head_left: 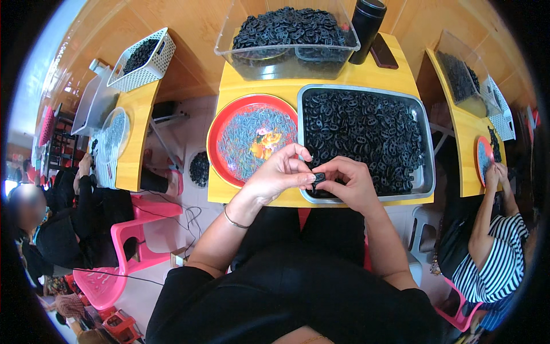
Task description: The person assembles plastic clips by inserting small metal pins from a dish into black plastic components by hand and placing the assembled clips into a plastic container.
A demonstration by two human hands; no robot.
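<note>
Over the front edge of the yellow table, my left hand (279, 174) and my right hand (352, 182) meet with their fingertips closed on one small black plastic piece (318, 178). The fingers cover much of it. Directly behind my hands is a steel tray (425, 172) heaped with black oval pieces (358, 123) that have holes in them. Left of that tray lies a round red plate (215, 146) with a floral pattern, strewn with many thin, short silvery-blue bits (243, 129). My left hand is over the plate's right edge.
At the table's back stands a clear plastic bin (269, 70) piled with black pieces, beside a black cylindrical flask (367, 28) and a dark phone (384, 51). Co-workers sit at yellow tables on both sides. A pink chair (134, 229) and cables are at the left.
</note>
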